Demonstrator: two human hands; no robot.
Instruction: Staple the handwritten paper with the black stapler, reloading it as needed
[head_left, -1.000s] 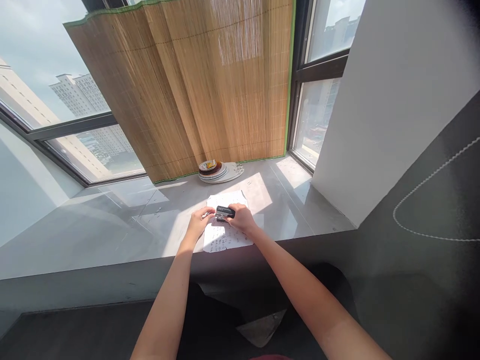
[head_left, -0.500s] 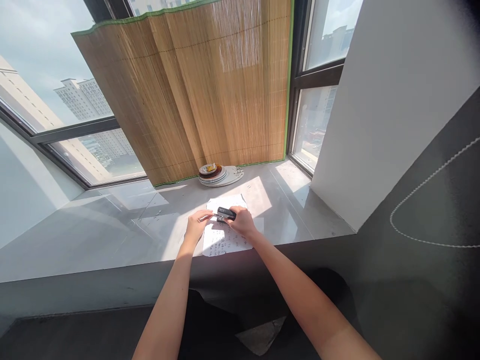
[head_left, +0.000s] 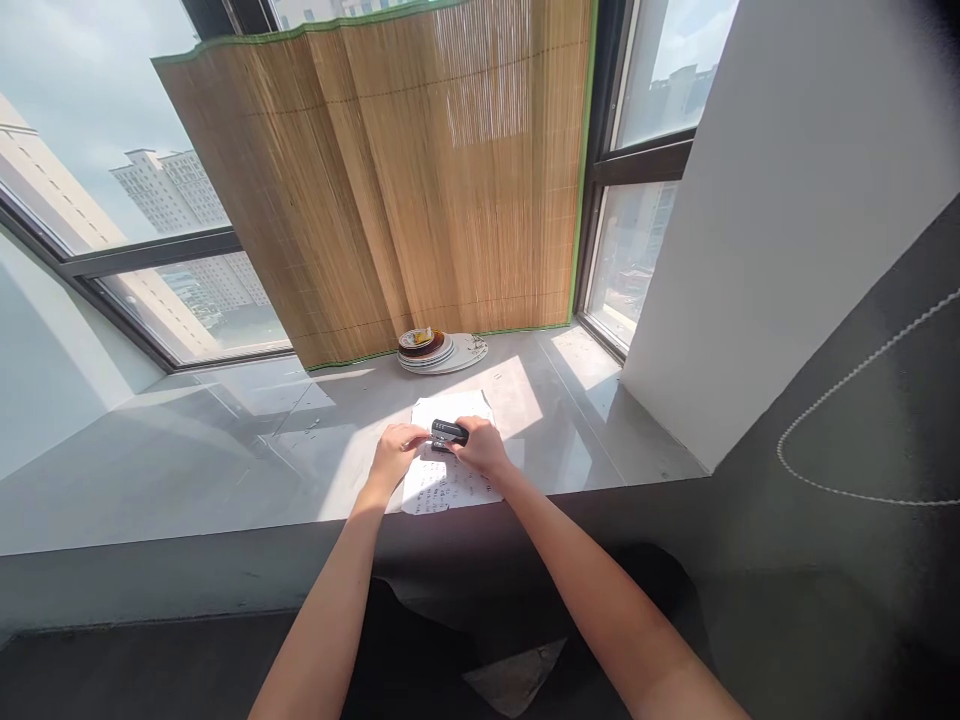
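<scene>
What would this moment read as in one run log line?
right hand: holding black stapler | left hand: close to stapler's left end | paper: beneath, on windowsill | plates: stacked behind

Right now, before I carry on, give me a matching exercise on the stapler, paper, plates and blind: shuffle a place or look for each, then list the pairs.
Things:
1. Stapler
2. Paper
3. Plates
4. Blind

Places and looks:
A. Stacked on the sill, beyond the hands
B. Tan, with green edging
C. Held in the right hand
D. White with dark writing, lying below the hands

Pairs: 1-C, 2-D, 3-A, 4-B.
</scene>
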